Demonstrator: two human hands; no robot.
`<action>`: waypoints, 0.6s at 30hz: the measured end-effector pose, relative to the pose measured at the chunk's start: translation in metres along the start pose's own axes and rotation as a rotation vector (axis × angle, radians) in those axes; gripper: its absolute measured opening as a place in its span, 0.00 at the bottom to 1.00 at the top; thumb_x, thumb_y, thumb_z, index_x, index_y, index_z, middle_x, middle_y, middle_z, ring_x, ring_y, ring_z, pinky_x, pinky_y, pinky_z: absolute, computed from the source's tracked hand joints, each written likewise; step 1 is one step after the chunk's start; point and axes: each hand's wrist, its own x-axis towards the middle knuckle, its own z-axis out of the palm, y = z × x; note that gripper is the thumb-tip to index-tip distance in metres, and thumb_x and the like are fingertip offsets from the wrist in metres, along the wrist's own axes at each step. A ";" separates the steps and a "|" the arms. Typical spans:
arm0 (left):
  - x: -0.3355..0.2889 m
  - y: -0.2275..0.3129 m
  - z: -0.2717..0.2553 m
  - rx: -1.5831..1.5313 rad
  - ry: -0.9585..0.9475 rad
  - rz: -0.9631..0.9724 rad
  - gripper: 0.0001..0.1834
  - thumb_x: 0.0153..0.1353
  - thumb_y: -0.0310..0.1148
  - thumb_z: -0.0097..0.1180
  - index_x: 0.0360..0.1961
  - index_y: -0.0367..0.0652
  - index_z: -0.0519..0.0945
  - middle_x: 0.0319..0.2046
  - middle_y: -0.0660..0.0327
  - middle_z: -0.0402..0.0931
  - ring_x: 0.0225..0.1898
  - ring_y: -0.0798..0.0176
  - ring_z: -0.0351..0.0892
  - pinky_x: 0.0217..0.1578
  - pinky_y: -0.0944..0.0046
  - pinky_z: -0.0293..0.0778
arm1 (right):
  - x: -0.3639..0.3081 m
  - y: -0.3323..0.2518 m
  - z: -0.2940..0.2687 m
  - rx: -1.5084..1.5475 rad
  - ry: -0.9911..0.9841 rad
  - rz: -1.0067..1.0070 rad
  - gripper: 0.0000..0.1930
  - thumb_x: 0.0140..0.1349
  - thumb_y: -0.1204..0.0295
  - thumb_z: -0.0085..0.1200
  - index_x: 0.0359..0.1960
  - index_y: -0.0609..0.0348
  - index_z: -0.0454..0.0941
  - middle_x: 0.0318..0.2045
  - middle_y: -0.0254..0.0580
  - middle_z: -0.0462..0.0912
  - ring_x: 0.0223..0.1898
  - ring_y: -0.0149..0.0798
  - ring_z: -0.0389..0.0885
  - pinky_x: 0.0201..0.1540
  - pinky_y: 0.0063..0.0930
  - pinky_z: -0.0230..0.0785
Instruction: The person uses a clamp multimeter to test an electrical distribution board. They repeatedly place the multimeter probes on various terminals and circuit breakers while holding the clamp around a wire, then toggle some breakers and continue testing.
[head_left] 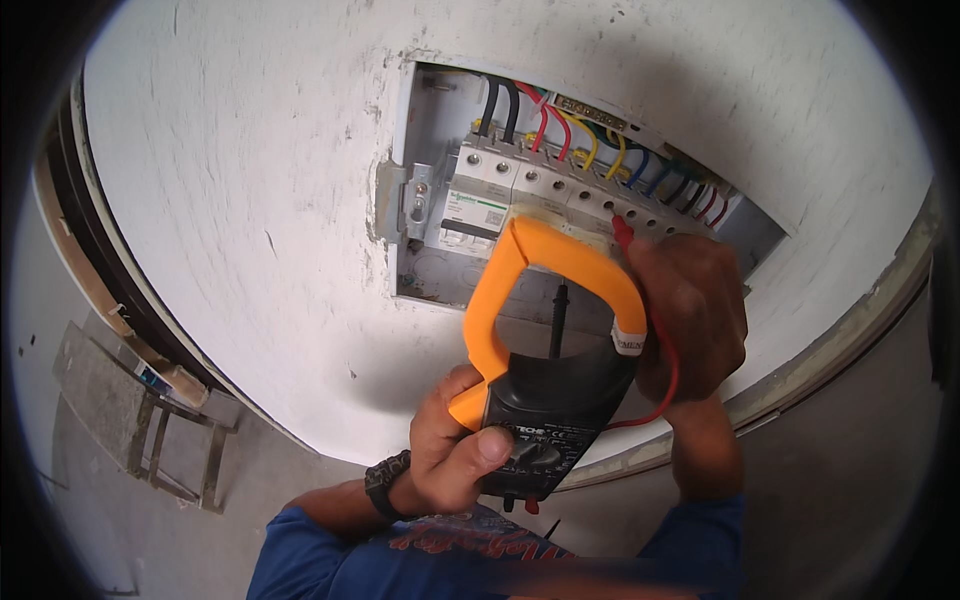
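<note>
My left hand (455, 450) is closed around a clamp meter (545, 425), with the thumb lying on its black face beside the dial. The meter's orange jaw (492, 290) stands in front of the lower part of the breaker row. Closed in my right hand (692, 310) is a red test probe (622, 232), its tip at a screw hole of a circuit breaker (595, 200). A red lead (672, 375) loops from the probe down to the meter. Through the jaw opening a black test probe (559, 322) shows, pointing up at the breakers; what holds it is hidden.
An open grey distribution box (402, 200) is set in the white wall (250, 200). Black, red, yellow and blue wires (545, 125) enter the breakers from above. A metal latch bracket (418, 200) sits at its left edge. On the floor stands a worn wooden stool (150, 430).
</note>
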 end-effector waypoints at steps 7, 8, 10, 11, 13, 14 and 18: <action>0.002 -0.003 0.001 0.006 -0.003 -0.008 0.39 0.74 0.50 0.55 0.71 0.26 0.63 0.61 0.37 0.79 0.59 0.44 0.86 0.63 0.48 0.82 | 0.000 0.004 0.002 -0.038 0.036 -0.030 0.18 0.58 0.69 0.77 0.46 0.61 0.84 0.32 0.39 0.82 0.35 0.42 0.84 0.33 0.36 0.79; 0.002 -0.004 0.001 0.010 -0.005 -0.005 0.39 0.74 0.50 0.54 0.71 0.26 0.63 0.61 0.37 0.79 0.60 0.45 0.86 0.63 0.48 0.82 | 0.000 0.004 0.002 -0.038 0.038 -0.032 0.18 0.58 0.69 0.77 0.46 0.61 0.84 0.32 0.39 0.82 0.35 0.42 0.84 0.33 0.35 0.79; 0.001 -0.004 0.001 0.012 -0.008 -0.001 0.38 0.74 0.49 0.54 0.71 0.27 0.64 0.61 0.38 0.79 0.60 0.45 0.86 0.63 0.48 0.82 | 0.000 0.003 0.002 -0.040 0.039 -0.029 0.18 0.58 0.69 0.77 0.46 0.61 0.84 0.32 0.39 0.82 0.35 0.42 0.84 0.33 0.35 0.79; 0.002 -0.004 0.001 0.010 -0.011 0.002 0.38 0.74 0.49 0.54 0.71 0.27 0.64 0.61 0.38 0.79 0.60 0.45 0.86 0.63 0.48 0.82 | 0.000 0.003 0.002 -0.043 0.037 -0.026 0.18 0.57 0.69 0.77 0.46 0.61 0.84 0.32 0.39 0.82 0.35 0.42 0.84 0.33 0.35 0.79; 0.003 -0.003 0.002 0.000 -0.016 0.002 0.38 0.74 0.49 0.54 0.71 0.27 0.64 0.61 0.38 0.79 0.59 0.45 0.86 0.63 0.48 0.82 | 0.001 0.002 0.003 -0.044 0.036 -0.023 0.18 0.57 0.69 0.77 0.46 0.61 0.84 0.32 0.39 0.82 0.35 0.42 0.83 0.34 0.35 0.79; 0.004 -0.002 0.002 -0.019 -0.021 0.003 0.38 0.74 0.50 0.54 0.71 0.27 0.65 0.61 0.38 0.79 0.60 0.45 0.86 0.63 0.48 0.81 | 0.002 0.002 0.003 -0.042 0.037 -0.022 0.18 0.57 0.69 0.77 0.46 0.62 0.84 0.32 0.39 0.82 0.35 0.41 0.83 0.34 0.35 0.79; 0.008 -0.001 0.000 0.021 -0.038 0.003 0.38 0.74 0.50 0.55 0.69 0.26 0.65 0.60 0.39 0.79 0.59 0.47 0.86 0.63 0.51 0.80 | 0.000 0.005 0.006 -0.032 0.059 -0.040 0.18 0.58 0.69 0.76 0.45 0.62 0.84 0.32 0.40 0.82 0.35 0.42 0.84 0.36 0.37 0.79</action>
